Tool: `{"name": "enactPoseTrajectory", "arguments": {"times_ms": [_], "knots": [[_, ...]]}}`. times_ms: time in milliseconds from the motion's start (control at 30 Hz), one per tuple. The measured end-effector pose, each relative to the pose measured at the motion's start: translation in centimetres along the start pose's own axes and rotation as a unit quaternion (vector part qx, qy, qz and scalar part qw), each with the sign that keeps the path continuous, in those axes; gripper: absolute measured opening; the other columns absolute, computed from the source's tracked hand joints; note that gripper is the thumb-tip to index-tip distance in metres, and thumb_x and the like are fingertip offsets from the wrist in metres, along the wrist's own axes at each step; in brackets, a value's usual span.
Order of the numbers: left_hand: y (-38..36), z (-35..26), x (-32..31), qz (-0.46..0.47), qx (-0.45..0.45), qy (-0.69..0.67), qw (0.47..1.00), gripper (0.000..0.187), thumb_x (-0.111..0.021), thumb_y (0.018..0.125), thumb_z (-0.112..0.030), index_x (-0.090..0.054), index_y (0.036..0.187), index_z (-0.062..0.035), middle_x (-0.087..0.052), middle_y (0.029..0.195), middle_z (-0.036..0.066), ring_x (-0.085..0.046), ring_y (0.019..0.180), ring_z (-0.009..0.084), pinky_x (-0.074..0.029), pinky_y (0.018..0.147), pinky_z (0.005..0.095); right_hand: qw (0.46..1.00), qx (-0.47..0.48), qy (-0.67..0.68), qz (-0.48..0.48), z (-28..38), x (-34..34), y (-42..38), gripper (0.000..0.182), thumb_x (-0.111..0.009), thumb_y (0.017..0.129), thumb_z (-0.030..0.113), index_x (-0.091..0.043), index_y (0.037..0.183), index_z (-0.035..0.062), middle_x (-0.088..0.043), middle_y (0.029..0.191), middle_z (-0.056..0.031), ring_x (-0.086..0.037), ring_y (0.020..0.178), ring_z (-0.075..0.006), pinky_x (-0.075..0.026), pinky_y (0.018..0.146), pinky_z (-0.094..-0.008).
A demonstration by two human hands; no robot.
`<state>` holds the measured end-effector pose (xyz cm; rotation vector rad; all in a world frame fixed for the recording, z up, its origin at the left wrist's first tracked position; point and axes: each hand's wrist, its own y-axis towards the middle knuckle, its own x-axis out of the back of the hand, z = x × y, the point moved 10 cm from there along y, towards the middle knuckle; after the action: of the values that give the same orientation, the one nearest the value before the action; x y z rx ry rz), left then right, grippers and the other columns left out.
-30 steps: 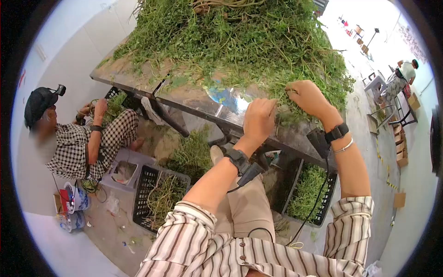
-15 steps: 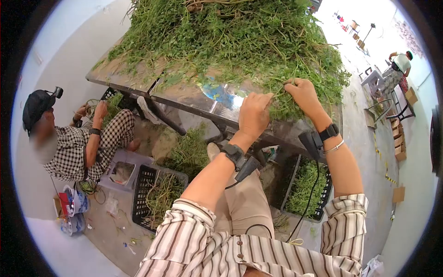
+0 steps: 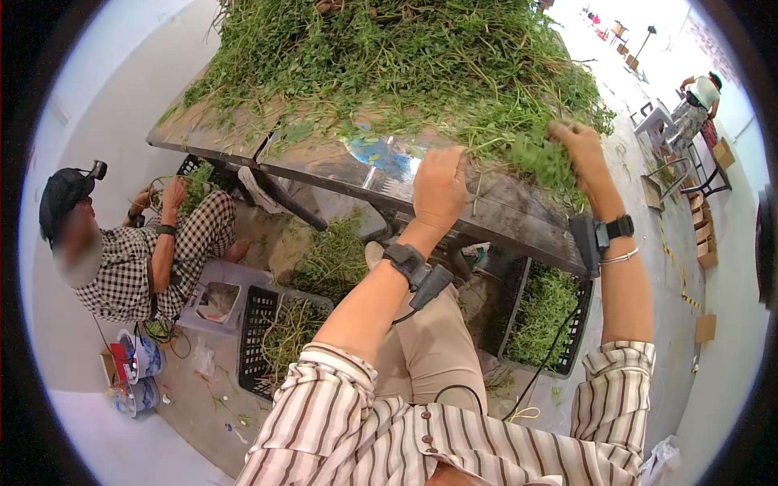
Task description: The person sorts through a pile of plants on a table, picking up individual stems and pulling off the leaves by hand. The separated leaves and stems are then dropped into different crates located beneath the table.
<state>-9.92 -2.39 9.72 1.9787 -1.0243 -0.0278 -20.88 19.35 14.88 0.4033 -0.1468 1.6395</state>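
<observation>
A large heap of leafy green stems (image 3: pixel 389 73) covers much of the table (image 3: pixel 519 198). My left hand (image 3: pixel 440 185) is closed at the table's front edge, with a thin green stem (image 3: pixel 476 188) showing beside its fingers. To its right, my right hand (image 3: pixel 585 154) has its fingers curled over a bunch of leafy sprigs (image 3: pixel 545 162), which is smeared by motion. The fingertips of the right hand are partly lost among the leaves. Both wrists carry dark straps with small black devices.
Under the table stand a black crate of leafy greens (image 3: pixel 545 316) on the right and a black crate of stems (image 3: pixel 284 332) on the left. A seated co-worker (image 3: pixel 130 251) handles greens at left. Another person (image 3: pixel 698 105) stands at far right.
My right hand has moved right, away from my left hand, and leafy sprigs have shifted with it. My left hand has moved slightly left and down.
</observation>
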Motion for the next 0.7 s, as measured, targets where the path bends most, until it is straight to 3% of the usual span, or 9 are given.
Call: {"name": "enactPoseTrajectory", "arguments": {"times_ms": [33,100,167,200,300,400,500,633,700], "knots": [[0.0,-0.1,0.0,-0.001,-0.001,0.001,1.000,0.016,-0.057,0.083,-0.009,-0.060,0.097,-0.0039,-0.058,0.087,0.013,-0.053,0.085,0.0332,-0.045,0.074,0.0417,0.992,0.068,-0.109,0.019,1.0,-0.6,-0.3,0.029,-0.061,0.083,0.025,-0.067,0.089,-0.0027,-0.065,0.080,-0.0044,-0.057,0.068,-0.0170,-0.047,0.065,-0.0310],[0.1,-0.1,0.1,0.004,0.001,0.002,1.000,0.016,-0.057,0.083,-0.009,-0.059,0.099,-0.0044,-0.058,0.087,0.013,-0.053,0.086,0.0332,-0.045,0.075,0.0415,0.986,0.067,-0.150,0.031,0.6,-1.3,-1.0,0.030,-0.059,0.083,0.024,-0.067,0.091,-0.0032,-0.066,0.080,-0.0096,-0.058,0.069,-0.0199,-0.046,0.069,-0.0328],[0.2,-0.2,0.1,0.007,-0.001,0.010,1.000,0.017,-0.057,0.083,-0.008,-0.059,0.099,-0.0042,-0.058,0.088,0.013,-0.053,0.086,0.0333,-0.045,0.075,0.0413,0.961,0.083,-0.253,0.072,0.6,-3.1,-1.4,0.029,-0.057,0.082,0.022,-0.066,0.092,-0.0033,-0.064,0.079,-0.0171,-0.059,0.073,-0.0255,-0.046,0.071,-0.0344],[0.1,-0.3,0.0,0.013,-0.001,0.014,1.000,0.018,-0.057,0.082,-0.007,-0.058,0.100,-0.0041,-0.058,0.088,0.014,-0.053,0.087,0.0333,-0.045,0.075,0.0411,0.956,0.119,-0.259,0.072,1.2,-3.7,-1.7,0.029,-0.055,0.081,0.018,-0.064,0.098,-0.0029,-0.062,0.083,-0.0235,-0.059,0.076,-0.0321,-0.046,0.074,-0.0377],[0.2,-0.4,0.0,0.017,-0.008,0.014,1.000,0.018,-0.057,0.083,-0.006,-0.058,0.100,-0.0036,-0.058,0.090,0.014,-0.053,0.087,0.0335,-0.045,0.075,0.0412,0.955,0.179,-0.234,0.037,1.6,-5.0,-1.8,0.032,-0.054,0.080,0.016,-0.061,0.106,-0.0018,-0.063,0.091,-0.0246,-0.060,0.082,-0.0358,-0.046,0.076,-0.0398],[0.2,-0.3,-0.2,0.030,-0.002,0.017,0.999,0.017,-0.056,0.083,-0.006,-0.058,0.101,-0.0031,-0.058,0.091,0.014,-0.052,0.086,0.0338,-0.045,0.075,0.0416,0.957,0.139,-0.239,0.085,1.7,-6.6,-2.4,0.036,-0.054,0.079,0.014,-0.058,0.112,-0.0006,-0.062,0.096,-0.0247,-0.060,0.086,-0.0368,-0.046,0.079,-0.0400],[0.1,-0.2,-0.2,0.030,-0.002,0.011,1.000,0.017,-0.055,0.084,-0.006,-0.057,0.101,-0.0030,-0.058,0.090,0.014,-0.052,0.086,0.0339,-0.045,0.074,0.0418,0.938,0.192,-0.274,0.089,0.4,-7.3,-1.7,0.037,-0.055,0.078,0.012,-0.058,0.113,0.0007,-0.063,0.097,-0.0241,-0.060,0.088,-0.0369,-0.047,0.080,-0.0394],[0.1,-0.2,-0.1,0.018,-0.011,0.009,1.000,0.018,-0.056,0.084,-0.005,-0.057,0.101,-0.0030,-0.058,0.089,0.014,-0.052,0.086,0.0343,-0.045,0.073,0.0416,0.926,0.192,-0.315,0.076,-0.3,-7.2,-1.1,0.037,-0.054,0.079,0.011,-0.058,0.115,0.0022,-0.063,0.096,-0.0235,-0.060,0.089,-0.0348,-0.047,0.080,-0.0390],[0.0,0.0,0.1,0.002,-0.011,0.008,1.000,0.018,-0.055,0.084,-0.003,-0.056,0.102,-0.0036,-0.056,0.086,0.015,-0.052,0.083,0.0352,-0.045,0.069,0.0425,0.964,0.119,-0.231,0.055,-0.3,-5.9,-1.0,0.037,-0.053,0.080,0.011,-0.058,0.115,0.0025,-0.063,0.094,-0.0227,-0.061,0.088,-0.0325,-0.047,0.080,-0.0384]]}}
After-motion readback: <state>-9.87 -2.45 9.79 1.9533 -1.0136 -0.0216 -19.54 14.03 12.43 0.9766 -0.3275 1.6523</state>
